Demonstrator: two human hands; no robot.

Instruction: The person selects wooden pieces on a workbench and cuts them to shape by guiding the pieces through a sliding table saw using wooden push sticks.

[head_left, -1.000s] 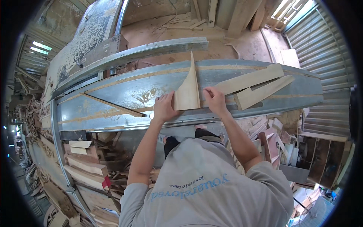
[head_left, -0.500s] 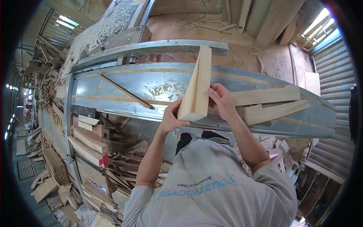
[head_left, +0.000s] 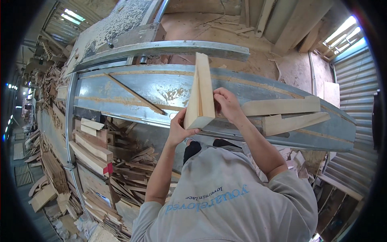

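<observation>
A long pale wooden board point(head_left: 207, 88) stands tilted above the metal sliding table, its cut end facing me and its far end pointing away. A darker brown seam or strip runs along its left side. My left hand point(head_left: 180, 128) grips the near left corner, with the thumb along the bottom of the cut end. At the right side, my right hand point(head_left: 228, 105) has its fingers curled against the board, their tips partly hidden behind it. Two shaped wooden pieces, a longer one point(head_left: 278, 107) and a notched one point(head_left: 296, 122), lie on the table to the right.
The grey metal table point(head_left: 137, 82) stretches across in front of me, with a thin wooden stick point(head_left: 133, 93) lying slantwise on it. Beyond it runs a metal fence rail point(head_left: 177, 48). Stacked cut pieces point(head_left: 93, 146) and scrap wood point(head_left: 137, 161) crowd the lower left.
Both hands have shifted a little to the left with the board, and its far end leans further left. The pieces lying on the table look unmoved.
</observation>
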